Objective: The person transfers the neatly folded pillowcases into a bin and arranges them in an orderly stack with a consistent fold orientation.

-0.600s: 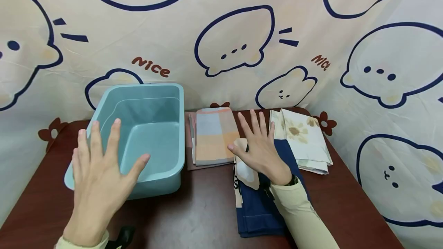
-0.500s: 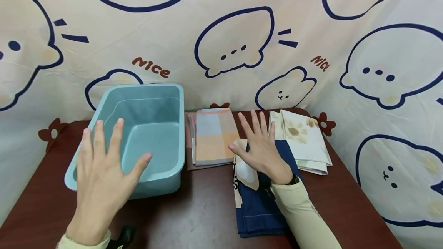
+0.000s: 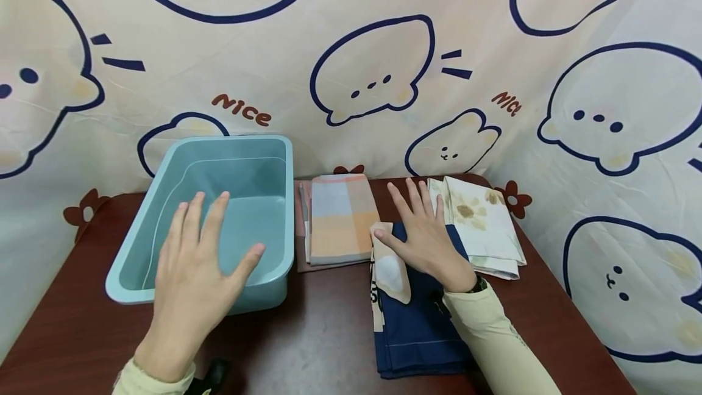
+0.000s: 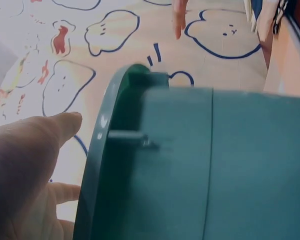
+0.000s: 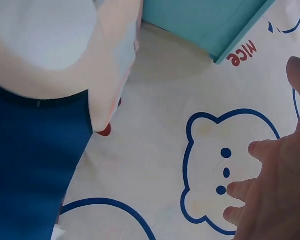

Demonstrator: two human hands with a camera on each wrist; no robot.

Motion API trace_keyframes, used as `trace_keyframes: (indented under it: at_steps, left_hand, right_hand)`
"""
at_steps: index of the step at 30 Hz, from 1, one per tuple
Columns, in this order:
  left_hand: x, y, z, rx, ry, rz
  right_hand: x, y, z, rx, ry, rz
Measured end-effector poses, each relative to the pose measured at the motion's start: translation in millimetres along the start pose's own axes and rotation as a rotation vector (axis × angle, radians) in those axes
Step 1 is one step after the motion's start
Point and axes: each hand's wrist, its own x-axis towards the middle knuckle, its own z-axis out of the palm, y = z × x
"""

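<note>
Navy-blue folded cloth (image 3: pixel 414 325) with beige-and-white print on its left side: one piece, laid flat on the dark reddish-brown table (image 3: pixel 329 340), below the right hand (image 3: pixel 425 245). Long axis: roughly near to far, from under that palm back toward the person. Nearer hand: the right; the left hand (image 3: pixel 200 273) is well apart, above the near side of a light-blue rectangular plastic tub (image 3: pixel 258 221). Governing relation, as judged: cloth under the right palm, tub off to that hand's left. Also by the right hand: one folded checked cloth in orange, grey and pale blue (image 3: pixel 340 218), to its left; one folded white cloth with tan flower print (image 3: pixel 485 218), to its right. Grip, right: released, fingers straight and spread, nothing held; fingertips clear of the navy piece in the right wrist view. Grip, left: likewise released, thumb wide, nothing held; contact with the tub cannot be told.
</note>
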Motion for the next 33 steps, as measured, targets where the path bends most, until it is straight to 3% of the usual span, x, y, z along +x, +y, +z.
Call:
trace_keyframes:
  at_steps: [17,27,33]
  left_hand:
    - [2.1,40.1,21.5,-0.093,0.129,0.152]
    - [4.7,66.1,36.9,-0.105,0.069,0.208]
    - [-0.3,83.9,49.2,-0.122,0.016,0.272]
  right_hand:
    - [-8.0,14,-7,-0.007,-0.028,-0.011]
    - [-19.1,31,-2,-0.002,-0.045,0.025]
    - [-23.6,42,-1,-0.009,-0.050,0.039]
